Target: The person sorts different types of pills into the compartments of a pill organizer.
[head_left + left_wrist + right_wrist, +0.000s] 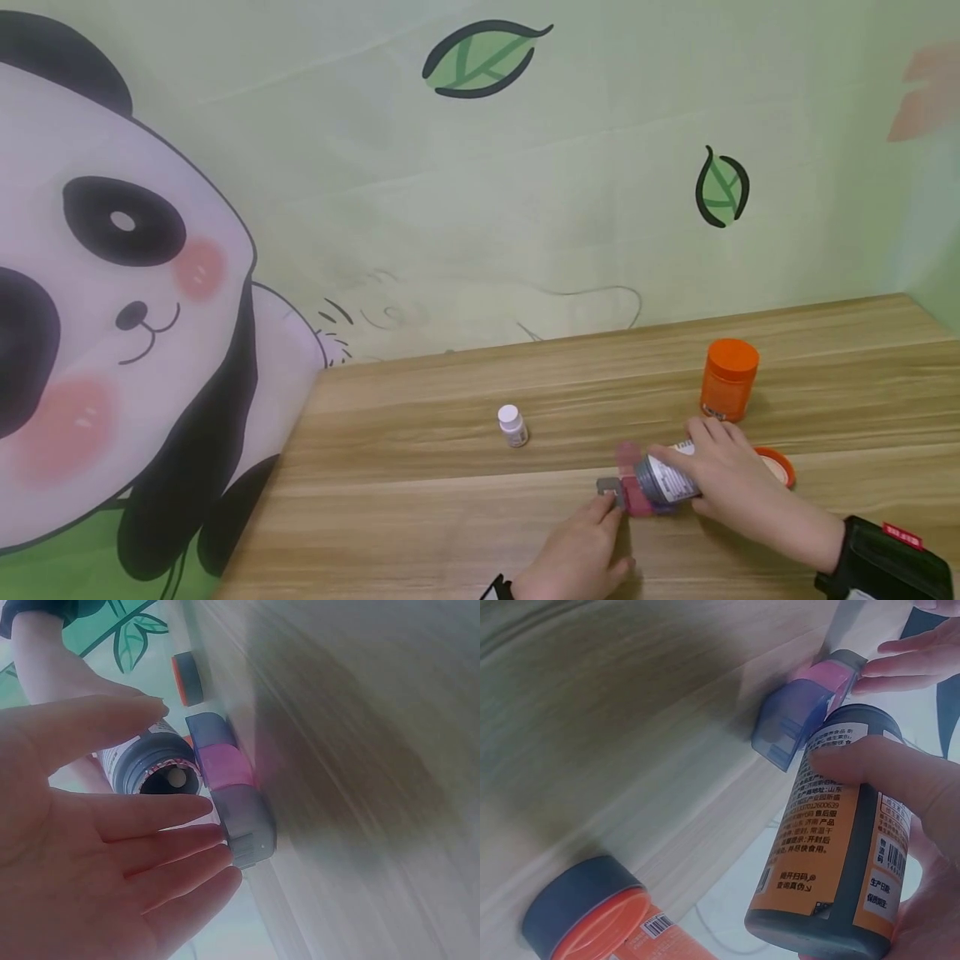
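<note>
My right hand (731, 475) grips a dark grey pill bottle (821, 832) with a printed label, tilted with its uncapped mouth toward a small pill organizer (639, 498). In the left wrist view, a pale round tablet (177, 778) shows just inside the bottle's mouth. The organizer has grey, pink and blue see-through compartments in a row; a pink flap (628, 454) stands up at its far side. My left hand (577, 550) has its fingertips at the organizer's grey end, and its fingers lie straight in the left wrist view.
An orange jar (729, 379) with an orange cap stands behind my right hand. A round lid (778, 467) with an orange rim lies beside that hand's wrist. A small white bottle (513, 427) stands further left on the wooden table (405, 500). A panda-printed backdrop hangs behind.
</note>
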Tool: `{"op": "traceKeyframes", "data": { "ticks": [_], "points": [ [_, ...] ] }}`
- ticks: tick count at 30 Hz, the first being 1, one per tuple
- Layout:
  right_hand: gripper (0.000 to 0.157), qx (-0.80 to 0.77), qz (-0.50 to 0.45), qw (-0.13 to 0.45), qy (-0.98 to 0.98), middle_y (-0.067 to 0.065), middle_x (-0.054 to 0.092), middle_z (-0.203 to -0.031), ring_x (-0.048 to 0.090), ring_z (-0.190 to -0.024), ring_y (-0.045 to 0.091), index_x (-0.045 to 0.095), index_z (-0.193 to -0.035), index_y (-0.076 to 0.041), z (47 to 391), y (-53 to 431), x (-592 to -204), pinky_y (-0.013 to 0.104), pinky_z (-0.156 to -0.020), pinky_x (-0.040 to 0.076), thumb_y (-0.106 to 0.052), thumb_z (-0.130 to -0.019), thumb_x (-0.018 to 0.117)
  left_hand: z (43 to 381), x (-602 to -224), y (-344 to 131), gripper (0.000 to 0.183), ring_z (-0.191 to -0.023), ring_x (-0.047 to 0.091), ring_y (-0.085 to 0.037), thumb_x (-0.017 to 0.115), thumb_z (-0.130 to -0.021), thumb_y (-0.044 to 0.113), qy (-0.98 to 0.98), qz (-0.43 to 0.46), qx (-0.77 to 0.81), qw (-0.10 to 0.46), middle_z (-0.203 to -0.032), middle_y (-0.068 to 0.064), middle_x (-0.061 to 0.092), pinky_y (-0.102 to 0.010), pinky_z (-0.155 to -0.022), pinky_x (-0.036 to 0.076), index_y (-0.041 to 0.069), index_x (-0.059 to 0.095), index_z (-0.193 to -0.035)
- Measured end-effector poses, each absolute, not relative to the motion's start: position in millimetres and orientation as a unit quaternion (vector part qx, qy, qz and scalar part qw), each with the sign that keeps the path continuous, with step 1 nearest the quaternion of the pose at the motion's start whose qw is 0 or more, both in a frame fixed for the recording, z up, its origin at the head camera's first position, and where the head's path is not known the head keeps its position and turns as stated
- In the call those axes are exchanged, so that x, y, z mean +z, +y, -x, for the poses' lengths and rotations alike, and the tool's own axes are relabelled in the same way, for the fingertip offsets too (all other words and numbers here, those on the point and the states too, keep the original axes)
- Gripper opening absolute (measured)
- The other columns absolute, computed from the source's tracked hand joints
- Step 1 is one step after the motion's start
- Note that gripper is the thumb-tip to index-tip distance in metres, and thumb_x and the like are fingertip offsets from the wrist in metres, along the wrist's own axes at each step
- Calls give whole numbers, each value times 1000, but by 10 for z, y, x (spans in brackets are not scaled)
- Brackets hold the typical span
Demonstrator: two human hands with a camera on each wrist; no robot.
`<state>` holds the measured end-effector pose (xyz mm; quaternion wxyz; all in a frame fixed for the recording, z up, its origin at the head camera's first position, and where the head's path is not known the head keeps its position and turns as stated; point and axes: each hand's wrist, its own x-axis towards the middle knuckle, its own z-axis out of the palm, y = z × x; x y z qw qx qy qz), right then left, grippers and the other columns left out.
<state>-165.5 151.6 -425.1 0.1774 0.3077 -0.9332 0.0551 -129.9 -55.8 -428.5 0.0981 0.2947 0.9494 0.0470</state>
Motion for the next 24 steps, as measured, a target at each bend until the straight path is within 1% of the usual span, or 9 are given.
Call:
{"op": "traceKeyframes", "data": {
  "ticks": [7, 11, 18, 24],
  "points": [
    [64, 53, -320, 191, -927, 18, 48, -90, 46, -86, 35, 63, -103, -17, 1667, 1485, -4255, 53, -80, 39, -20, -44, 85, 1296, -4279, -550, 54, -120, 40, -15, 58, -82, 37, 950, -292, 47, 100, -133, -7, 42, -24, -96, 36, 6, 48, -125],
    [64, 48, -320, 208, -923, 17, 48, -89, 46, -85, 35, 64, -101, -18, 1672, 1468, -4261, 52, -80, 39, -18, -42, 86, 1295, -4281, -553, 55, -120, 40, -15, 59, -82, 36, 949, -296, 47, 95, -133, -7, 42, -24, -96, 36, 5, 47, -125],
    [65, 40, -327, 219, -918, 20, 49, -92, 46, -86, 36, 65, -100, -17, 1669, 1461, -4258, 53, -79, 39, -18, -40, 87, 1291, -4279, -557, 54, -119, 41, -16, 59, -82, 36, 948, -301, 46, 89, -132, -8, 43, -25, -95, 36, 4, 48, -125],
    [67, 39, -338, 240, -909, 20, 48, -90, 46, -84, 36, 65, -100, -18, 1686, 1448, -4274, 54, -77, 40, -15, -37, 86, 1294, -4289, -554, 54, -120, 41, -16, 58, -82, 37, 950, -296, 43, 92, -132, -7, 42, -25, -96, 36, 5, 48, -125]
  ]
}}
